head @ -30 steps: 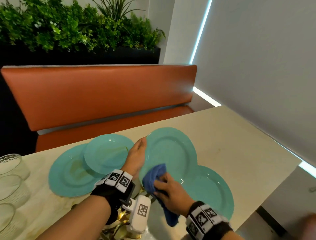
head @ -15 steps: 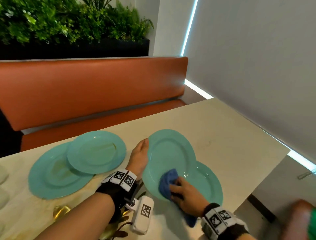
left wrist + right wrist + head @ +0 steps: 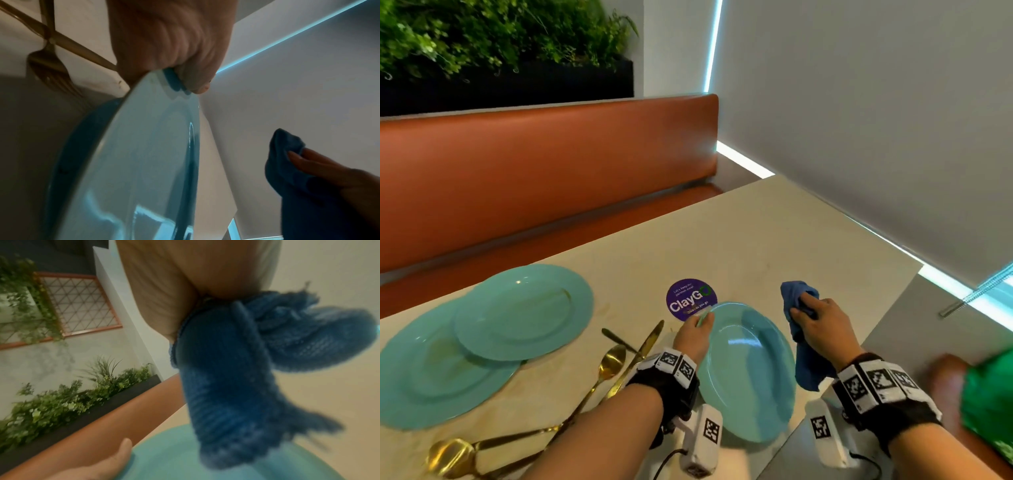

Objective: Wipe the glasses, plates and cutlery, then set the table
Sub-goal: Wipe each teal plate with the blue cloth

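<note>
My left hand (image 3: pixel 700 318) pinches the far rim of a teal plate (image 3: pixel 750 370) and holds it tilted near the table's front right corner. In the left wrist view the thumb and fingers (image 3: pixel 195 78) clamp that plate (image 3: pixel 144 154), and a second plate's darker rim (image 3: pixel 78 146) shows under it. My right hand (image 3: pixel 804 308) grips a bunched blue cloth (image 3: pixel 803 356) just right of the plate, off its surface. The cloth (image 3: pixel 226 369) hangs from the palm above the plate (image 3: pixel 164 459). Two more teal plates (image 3: pixel 524 311) lie overlapped at the left.
Gold cutlery lies between the plate groups: a spoon (image 3: pixel 613 359), a knife (image 3: pixel 643 349) and another spoon (image 3: pixel 448 452). A round purple sticker (image 3: pixel 691 299) marks the table (image 3: pixel 756 240). An orange bench (image 3: pixel 551 178) runs behind. Something green (image 3: pixel 989 404) sits past the table's right edge.
My right hand has lifted the cloth off the plate and moved right. My left hand has lowered the plate towards the table. The head view has shifted, and the glasses are out of sight.
</note>
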The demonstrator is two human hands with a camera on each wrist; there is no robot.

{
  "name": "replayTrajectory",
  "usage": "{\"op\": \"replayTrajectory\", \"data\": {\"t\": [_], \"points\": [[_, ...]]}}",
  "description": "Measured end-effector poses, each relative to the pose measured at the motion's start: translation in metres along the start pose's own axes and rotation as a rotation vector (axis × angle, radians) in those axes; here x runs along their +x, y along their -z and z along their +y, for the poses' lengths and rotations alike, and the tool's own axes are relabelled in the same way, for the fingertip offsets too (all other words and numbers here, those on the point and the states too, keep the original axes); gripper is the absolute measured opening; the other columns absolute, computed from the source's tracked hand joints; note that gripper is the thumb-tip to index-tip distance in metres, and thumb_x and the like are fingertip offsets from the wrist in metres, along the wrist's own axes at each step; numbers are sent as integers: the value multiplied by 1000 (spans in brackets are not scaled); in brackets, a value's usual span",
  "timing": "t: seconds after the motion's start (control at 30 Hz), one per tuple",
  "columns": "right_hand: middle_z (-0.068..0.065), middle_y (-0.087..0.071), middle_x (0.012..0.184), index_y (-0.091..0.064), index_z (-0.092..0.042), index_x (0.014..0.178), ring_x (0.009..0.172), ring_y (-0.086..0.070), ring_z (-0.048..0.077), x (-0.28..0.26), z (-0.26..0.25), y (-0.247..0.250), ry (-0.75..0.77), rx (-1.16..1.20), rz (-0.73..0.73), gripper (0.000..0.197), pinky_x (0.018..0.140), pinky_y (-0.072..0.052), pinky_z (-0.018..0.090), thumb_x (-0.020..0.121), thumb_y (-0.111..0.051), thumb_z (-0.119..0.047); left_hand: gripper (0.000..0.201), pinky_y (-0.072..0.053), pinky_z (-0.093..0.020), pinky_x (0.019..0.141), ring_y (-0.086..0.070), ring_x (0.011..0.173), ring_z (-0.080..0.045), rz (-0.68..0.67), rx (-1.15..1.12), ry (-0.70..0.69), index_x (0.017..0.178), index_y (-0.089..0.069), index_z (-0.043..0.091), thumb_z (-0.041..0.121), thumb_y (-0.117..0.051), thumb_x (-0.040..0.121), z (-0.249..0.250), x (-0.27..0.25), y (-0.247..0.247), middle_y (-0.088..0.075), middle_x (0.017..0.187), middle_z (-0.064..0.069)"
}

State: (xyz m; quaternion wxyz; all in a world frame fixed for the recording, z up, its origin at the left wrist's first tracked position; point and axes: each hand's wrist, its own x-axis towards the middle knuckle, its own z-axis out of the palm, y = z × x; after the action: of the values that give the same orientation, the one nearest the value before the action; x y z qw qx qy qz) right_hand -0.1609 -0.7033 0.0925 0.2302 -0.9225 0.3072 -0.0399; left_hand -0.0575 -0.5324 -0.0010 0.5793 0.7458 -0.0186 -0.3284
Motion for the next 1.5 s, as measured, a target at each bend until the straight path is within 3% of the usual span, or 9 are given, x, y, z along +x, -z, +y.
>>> {"op": "replayTrajectory", "data": {"t": [0.23,0.4,0.67,0.9,1.07,1.17,1.3,1.43,1.5], "points": [[13,-50,79,-35,-36,62,70,-43,27,-5,10,-3,-48,76,-49,39,53,-26,26,91,-53,-19,44,-47,-34,95,-60,108,-28,48,153,106,122,-57,8,38,-57,90,-7,21,-6,-64,118,-9],[12,-51,83,-48,-25,81,74,-45,26,-7,6,-5,-74,80,-104,13,62,-28,27,92,-53,-21,46,-45,-30,87,-58,109,-27,111,380,110,124,-50,10,27,-64,83,-7,29,-10,-60,121,-9],[10,-53,84,-45,-32,75,76,-46,25,-3,4,-6,-74,74,-138,20,60,-29,26,92,-54,-24,55,-39,-38,100,-38,128,-30,145,762,58,134,-39,5,26,-60,87,-4,41,-24,-41,137,-15],[11,-58,88,-52,-26,83,78,-48,24,-3,-13,-16,-63,96,-187,9,67,-31,24,91,-54,-23,59,-34,-37,104,-30,131,-30,155,863,19,138,-34,9,29,-58,88,1,34,-14,-35,141,-14],[18,-65,101,-63,-13,105,82,-51,26,0,-61,-31,61,113,-219,18,65,-30,26,91,-55,-20,53,-38,-39,100,-32,128,-31,337,615,102,130,-42,8,33,-60,86,25,20,60,-42,133,-15],[21,-66,100,-62,-6,103,88,-58,32,1,-106,-43,171,135,-254,18,60,-31,31,91,-55,-18,56,-30,-38,103,-35,127,-34,570,546,297,131,-38,6,36,-56,87,28,11,138,-40,135,-19],[19,-65,94,-60,-4,95,91,-59,34,-5,-162,-61,300,159,-323,15,58,-34,25,92,-55,-18,56,-27,-38,107,-35,128,-34,815,382,542,128,-36,2,32,-58,86,5,-15,227,-36,136,-22],[8,-58,75,-50,-28,72,76,-55,26,-13,-193,-81,382,162,-403,22,53,-34,14,91,-56,-18,44,-40,-37,101,-50,120,-33,790,411,571,125,-50,2,26,-50,89,-23,-24,266,-50,128,-15],[8,-62,80,-58,-21,85,79,-56,23,-16,-201,-88,366,164,-419,6,57,-34,21,91,-57,-19,33,-41,-33,99,-55,118,-29,737,404,486,121,-59,8,18,-47,91,-25,-27,271,-57,126,-10]]}}
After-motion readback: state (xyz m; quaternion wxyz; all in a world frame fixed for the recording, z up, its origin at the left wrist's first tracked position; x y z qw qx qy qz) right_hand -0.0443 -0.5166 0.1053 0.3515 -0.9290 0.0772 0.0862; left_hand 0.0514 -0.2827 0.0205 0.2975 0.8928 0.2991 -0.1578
